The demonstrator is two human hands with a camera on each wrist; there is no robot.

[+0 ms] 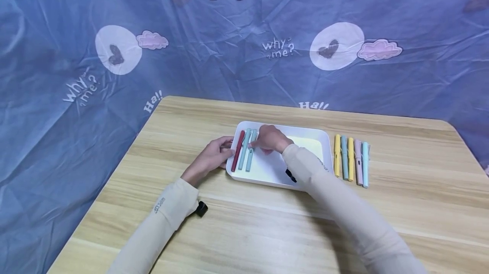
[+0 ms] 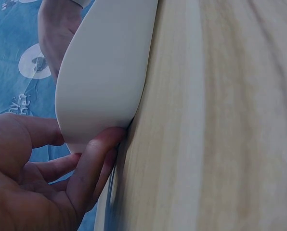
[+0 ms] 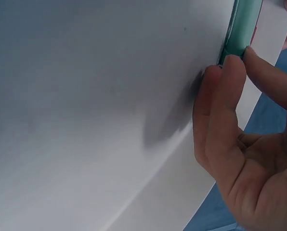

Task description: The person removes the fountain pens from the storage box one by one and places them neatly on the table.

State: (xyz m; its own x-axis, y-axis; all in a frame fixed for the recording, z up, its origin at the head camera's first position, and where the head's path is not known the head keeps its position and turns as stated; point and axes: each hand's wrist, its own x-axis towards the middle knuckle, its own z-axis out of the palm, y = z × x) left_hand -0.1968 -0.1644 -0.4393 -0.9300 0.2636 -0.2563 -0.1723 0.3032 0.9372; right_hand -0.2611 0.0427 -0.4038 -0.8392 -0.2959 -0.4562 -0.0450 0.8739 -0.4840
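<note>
A white tray (image 1: 280,180) holds a dark red pen (image 1: 237,151) and two pale teal pens, side by side at its left end. My right hand (image 1: 269,138) reaches into the tray and pinches the inner teal pen (image 1: 250,159). In the right wrist view, thumb and fingertips sit on either side of that teal pen's (image 3: 244,26) end. The outer teal pen (image 1: 244,151) lies between it and the red one. At the tray's left end, my left hand (image 1: 214,153) grips the wall (image 2: 105,72), with fingers at the rim and low by the table.
Right of the tray, several pens lie in a row on the wooden table (image 1: 267,227): a yellow pen (image 1: 337,155), a teal pen (image 1: 345,157), another yellow pen (image 1: 351,159), a lilac pen (image 1: 358,161) and a light blue pen (image 1: 365,163). A blue printed curtain (image 1: 237,66) hangs behind.
</note>
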